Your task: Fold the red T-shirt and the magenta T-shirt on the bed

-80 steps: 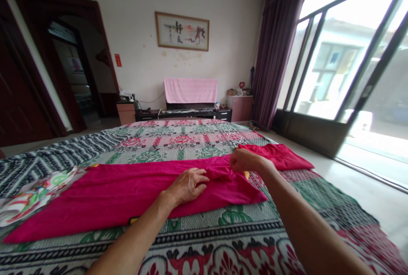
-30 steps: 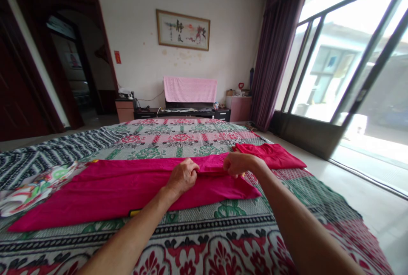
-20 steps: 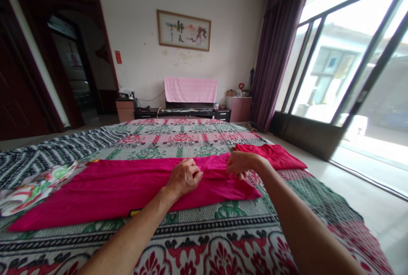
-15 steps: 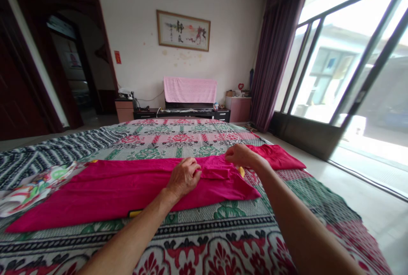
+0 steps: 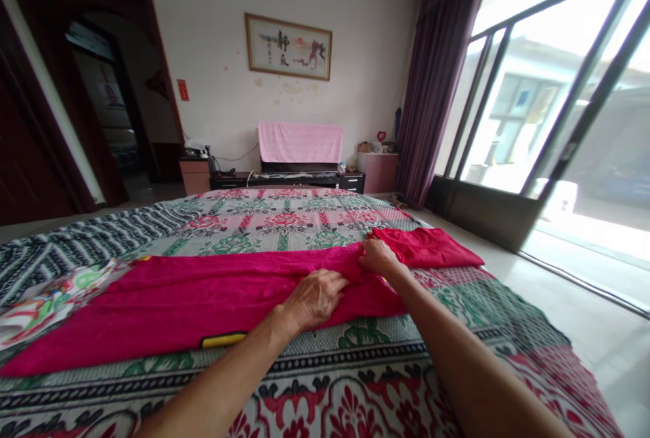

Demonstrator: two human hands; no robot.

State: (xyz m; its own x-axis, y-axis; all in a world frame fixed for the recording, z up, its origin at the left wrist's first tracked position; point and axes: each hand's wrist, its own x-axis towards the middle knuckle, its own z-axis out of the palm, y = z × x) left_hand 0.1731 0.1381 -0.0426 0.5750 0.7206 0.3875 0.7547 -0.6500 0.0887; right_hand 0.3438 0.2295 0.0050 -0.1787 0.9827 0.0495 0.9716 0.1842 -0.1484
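A long magenta garment (image 5: 167, 302) lies spread across the patterned bed cover (image 5: 355, 384). My left hand (image 5: 315, 296) rests on its right part, fingers loosely curled and pressing the cloth. My right hand (image 5: 374, 256) is just beyond, at the garment's far right edge, fingers pinching a fold of the fabric. A small yellow trim (image 5: 223, 340) shows at the near hem.
A folded red cloth (image 5: 429, 247) lies right of my hands near the bed's edge. A colourful printed cloth (image 5: 45, 299) and a black-and-white striped blanket (image 5: 76, 245) lie at the left. Beyond the bed stand a low cabinet with a pink towel (image 5: 300, 142) and large windows (image 5: 548, 106).
My left hand has slid right and nearer along the garment, uncurling somewhat. My right hand has moved slightly left and down onto the fabric's far edge. The view has shifted a little.
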